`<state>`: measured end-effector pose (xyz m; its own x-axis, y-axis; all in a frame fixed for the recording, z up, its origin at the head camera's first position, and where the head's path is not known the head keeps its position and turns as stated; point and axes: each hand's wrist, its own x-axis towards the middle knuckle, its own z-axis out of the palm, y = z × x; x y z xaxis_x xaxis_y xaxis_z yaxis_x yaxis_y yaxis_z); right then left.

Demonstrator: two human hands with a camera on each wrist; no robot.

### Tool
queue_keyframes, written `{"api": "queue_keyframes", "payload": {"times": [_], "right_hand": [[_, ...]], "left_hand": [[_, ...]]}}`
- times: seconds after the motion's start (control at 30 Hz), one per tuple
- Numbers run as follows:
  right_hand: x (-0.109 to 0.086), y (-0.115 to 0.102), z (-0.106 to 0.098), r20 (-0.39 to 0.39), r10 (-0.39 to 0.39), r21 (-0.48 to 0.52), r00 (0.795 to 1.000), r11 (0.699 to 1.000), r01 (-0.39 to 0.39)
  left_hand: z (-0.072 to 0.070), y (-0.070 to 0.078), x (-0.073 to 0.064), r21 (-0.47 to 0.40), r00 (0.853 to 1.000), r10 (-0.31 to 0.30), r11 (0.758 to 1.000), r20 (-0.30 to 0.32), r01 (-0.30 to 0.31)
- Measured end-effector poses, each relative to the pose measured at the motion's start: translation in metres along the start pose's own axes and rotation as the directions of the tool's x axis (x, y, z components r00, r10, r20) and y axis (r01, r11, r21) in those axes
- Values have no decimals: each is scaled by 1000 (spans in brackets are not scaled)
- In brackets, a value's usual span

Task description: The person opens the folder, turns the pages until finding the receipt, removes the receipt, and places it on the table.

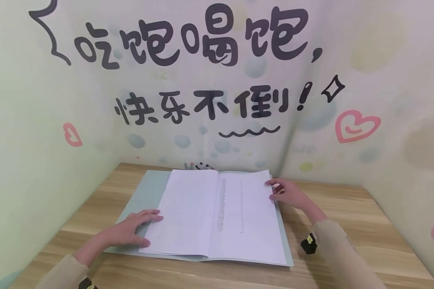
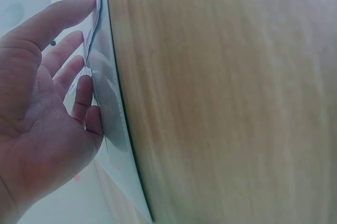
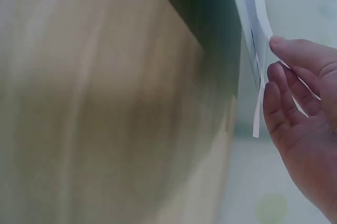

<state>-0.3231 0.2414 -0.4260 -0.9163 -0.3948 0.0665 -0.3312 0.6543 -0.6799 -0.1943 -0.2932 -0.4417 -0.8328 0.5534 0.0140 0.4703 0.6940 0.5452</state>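
A paper booklet lies spread on the table, with a pale blue cover (image 1: pixel 150 186) showing beyond its left pages. Its left page (image 1: pixel 184 212) looks blank, while the right page (image 1: pixel 260 224) carries columns of small print near the fold. My left hand (image 1: pixel 128 230) rests at the left pages' outer edge, fingers loosely extended; in the left wrist view its thumb touches the sheets' edge. At the upper right edge, my right hand (image 1: pixel 291 194) pinches the right page between thumb and fingers. A narrow white strip (image 3: pixel 257 121) hangs beside those fingertips in the right wrist view.
The wooden table (image 1: pixel 351 233) extends on both sides of the booklet. Behind it stands a pale wall (image 1: pixel 202 148) with large black characters, and more wall closes in at left and right. Dark wrist devices (image 1: pixel 308 243) sit at both cuffs.
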Motion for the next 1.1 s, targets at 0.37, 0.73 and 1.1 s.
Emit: {"api": "queue_keyframes", "payload": {"times": [0.37, 0.73, 1.1], "right_hand": [[13, -21, -29, 91, -201, -218, 975, 952, 216], [26, -57, -54, 115, -261, -274, 959, 919, 283], [50, -78, -52, 14, -309, -276, 951, 913, 300]], "left_hand": [[0, 3, -2, -10, 1000, -9, 1000, 11, 9], [-1, 1, 0, 10, 1000, 30, 1000, 3, -30], [-2, 1, 0, 8, 1000, 22, 1000, 6, -22]]}}
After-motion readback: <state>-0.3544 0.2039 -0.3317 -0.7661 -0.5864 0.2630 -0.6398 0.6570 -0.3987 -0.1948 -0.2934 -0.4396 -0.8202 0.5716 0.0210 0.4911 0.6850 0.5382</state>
